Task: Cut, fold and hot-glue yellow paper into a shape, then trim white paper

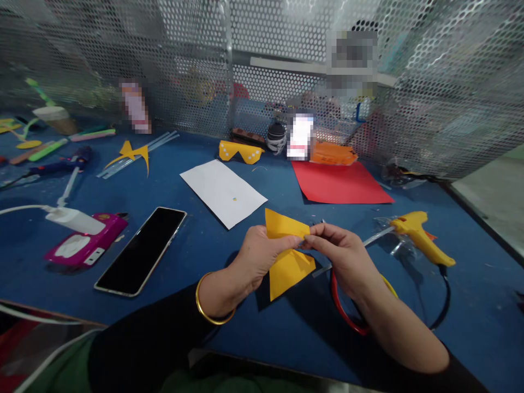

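While fingers (289, 242) pinch paper (286, 273), socket emblem (103, 217) seems blurred.

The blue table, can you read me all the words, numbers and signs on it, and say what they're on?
None can be read.
Purple power strip: mark too small to read.
Bright screen: blurred into blocks.
Pinkish upright panel: blurred into blocks too.
Orange packet: too blurred to read.
Black phone: dark screen, no writing seen.
Yellow paper: no writing seen.
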A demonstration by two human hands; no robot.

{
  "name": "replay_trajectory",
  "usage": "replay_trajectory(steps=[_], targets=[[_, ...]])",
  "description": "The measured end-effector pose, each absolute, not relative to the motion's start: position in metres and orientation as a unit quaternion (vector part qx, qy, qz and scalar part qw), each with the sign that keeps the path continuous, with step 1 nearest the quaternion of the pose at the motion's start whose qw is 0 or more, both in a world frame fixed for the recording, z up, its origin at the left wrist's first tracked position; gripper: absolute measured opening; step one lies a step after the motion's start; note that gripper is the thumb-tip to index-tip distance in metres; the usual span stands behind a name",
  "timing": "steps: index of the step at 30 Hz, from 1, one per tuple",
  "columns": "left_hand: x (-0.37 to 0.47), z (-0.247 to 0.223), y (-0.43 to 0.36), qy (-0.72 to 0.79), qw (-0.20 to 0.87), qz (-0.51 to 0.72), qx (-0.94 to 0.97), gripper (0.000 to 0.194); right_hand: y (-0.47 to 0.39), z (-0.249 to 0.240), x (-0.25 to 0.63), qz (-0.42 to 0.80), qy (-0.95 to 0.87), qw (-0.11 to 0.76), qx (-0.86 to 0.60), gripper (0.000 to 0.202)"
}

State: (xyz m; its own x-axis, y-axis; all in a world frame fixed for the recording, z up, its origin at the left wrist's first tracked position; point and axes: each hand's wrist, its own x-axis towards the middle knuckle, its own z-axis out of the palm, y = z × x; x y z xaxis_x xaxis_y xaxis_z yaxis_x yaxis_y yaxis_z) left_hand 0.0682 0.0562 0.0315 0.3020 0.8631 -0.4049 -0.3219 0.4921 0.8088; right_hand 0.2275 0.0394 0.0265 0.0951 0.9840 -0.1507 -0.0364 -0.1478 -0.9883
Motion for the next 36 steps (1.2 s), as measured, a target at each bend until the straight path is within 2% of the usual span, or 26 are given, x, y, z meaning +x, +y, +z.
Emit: replay_trajectory(steps=[15, 29, 36], targets=[[0.0707, 0.0248, 0.0563, 0.434, 0.739, 0.401, 0.324, 0.013, 0.036, 0.0205, 0.2227, 0.501, -0.418, 0.518, -0.553, 0.017], [0.0713, 0.027, 0.0551, 0.447, 0.729, 0.41, 0.316, 0.013, 0.0334, 0.0217, 0.2188, 0.558, -0.37, 0.516, -0.534, 0.022], [0.0733, 0.0239, 0.0548, 0.439, 0.721, 0.421, 0.333, 0.014, 0.0336, 0.0181, 0.218, 0.51, -0.394, 0.526, -0.555, 0.02]])
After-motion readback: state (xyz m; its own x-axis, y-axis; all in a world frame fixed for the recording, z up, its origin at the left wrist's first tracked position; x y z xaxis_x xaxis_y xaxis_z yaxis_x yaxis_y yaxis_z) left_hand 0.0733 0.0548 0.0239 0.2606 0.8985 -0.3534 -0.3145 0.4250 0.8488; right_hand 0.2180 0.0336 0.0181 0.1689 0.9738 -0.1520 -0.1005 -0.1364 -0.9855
